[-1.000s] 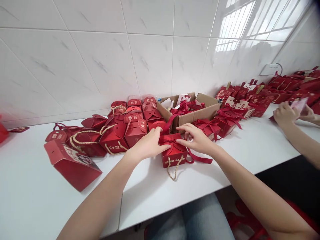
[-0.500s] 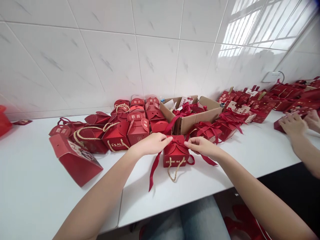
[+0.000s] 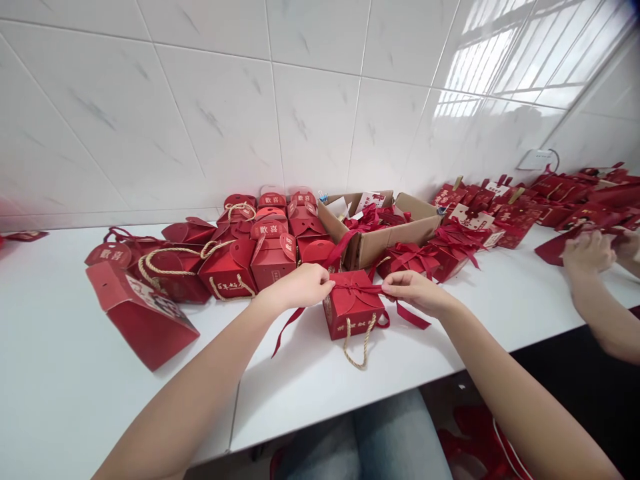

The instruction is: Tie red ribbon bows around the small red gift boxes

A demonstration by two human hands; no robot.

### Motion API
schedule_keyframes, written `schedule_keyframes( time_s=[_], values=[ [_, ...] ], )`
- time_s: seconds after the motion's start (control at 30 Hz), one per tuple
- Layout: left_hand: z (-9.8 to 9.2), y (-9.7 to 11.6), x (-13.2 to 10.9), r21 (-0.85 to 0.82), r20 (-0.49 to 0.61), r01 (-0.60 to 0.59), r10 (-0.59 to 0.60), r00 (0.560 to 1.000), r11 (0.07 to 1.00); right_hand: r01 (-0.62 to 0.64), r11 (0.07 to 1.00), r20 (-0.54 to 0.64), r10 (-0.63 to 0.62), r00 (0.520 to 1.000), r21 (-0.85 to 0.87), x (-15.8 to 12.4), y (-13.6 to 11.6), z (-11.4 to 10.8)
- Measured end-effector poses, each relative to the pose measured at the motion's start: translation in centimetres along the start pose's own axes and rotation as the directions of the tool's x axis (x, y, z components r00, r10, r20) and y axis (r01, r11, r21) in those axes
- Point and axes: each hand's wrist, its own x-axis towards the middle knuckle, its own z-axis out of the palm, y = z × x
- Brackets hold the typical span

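Observation:
A small red gift box with a gold rope handle stands on the white table in front of me. Red ribbon crosses its top and is drawn out to both sides. At the box's left, my left hand pinches one side of the ribbon, and a loose end hangs below it. On the other side my right hand holds the ribbon between thumb and fingers, with a tail lying to the right.
Several red boxes stand at the left against the tiled wall. Behind my box is a cardboard box of ribbons and cards. More red boxes stand right, near another person's hands.
My hands have moved apart, and the ribbon between them is stretched straighter across the box top. The box has turned slightly. The other person's hands have shifted on their red box.

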Motion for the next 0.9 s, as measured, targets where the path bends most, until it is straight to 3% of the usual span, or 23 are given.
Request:
schedule_keyframes(
  time_s=[0.17, 0.23, 0.3, 0.37, 0.4, 0.47, 0.53, 0.7, 0.83, 0.9],
  values=[
    [0.2, -0.4, 0.2, 0.066, 0.010, -0.001, 0.000, 1.000, 0.998, 0.046, 0.969, 0.098, -0.072, 0.993, 0.241, -0.6, -0.4, -0.2],
    [0.2, -0.1, 0.1, 0.119, -0.074, -0.010, 0.018, 0.997, 0.993, 0.067, 0.954, 0.114, -0.105, 0.988, 0.293, -0.5, -0.7, 0.5],
    [0.3, 0.4, -0.1, 0.141, -0.244, -0.066, 0.099, 0.965, 0.988, 0.087, 0.951, 0.136, -0.132, 0.982, 0.298, -0.4, -1.1, 1.2],
    [0.6, 1.3, -0.2, 0.058, -0.358, -0.191, 0.199, 0.912, 0.980, 0.101, 0.959, 0.161, -0.147, 0.976, 0.266, -0.2, -1.6, 1.8],
    [0.8, 1.7, -0.3, -0.026, -0.366, -0.257, 0.230, 0.902, 0.966, 0.104, 0.963, 0.171, -0.149, 0.974, 0.247, -0.2, -1.8, 2.1],
    [1.3, 2.4, -0.2, -0.201, -0.333, -0.327, 0.250, 0.909, 0.923, 0.108, 0.971, 0.184, -0.148, 0.972, 0.211, -0.1, -2.2, 2.4],
    [1.8, 2.9, -0.1, -0.268, -0.333, -0.325, 0.229, 0.915, 0.907, 0.122, 0.976, 0.170, -0.153, 0.973, 0.182, 0.0, -2.5, 2.7],
    [2.5, 3.1, 0.3, -0.233, -0.420, -0.369, 0.249, 0.873, 0.900, 0.118, 0.992, 0.030, -0.119, 0.992, 0.045, 0.2, -3.0, 3.5],
    [2.5, 3.1, 0.5, -0.156, -0.484, -0.466, 0.344, 0.805, 0.871, 0.152, 0.980, 0.014, -0.151, 0.988, -0.126, 0.6, -3.1, 4.1],
    [2.3, 3.0, 0.6, -0.101, -0.515, -0.435, 0.327, 0.793, 0.895, 0.171, 0.969, -0.024, -0.178, 0.984, -0.178, 0.7, -3.1, 4.4]
  ],
)
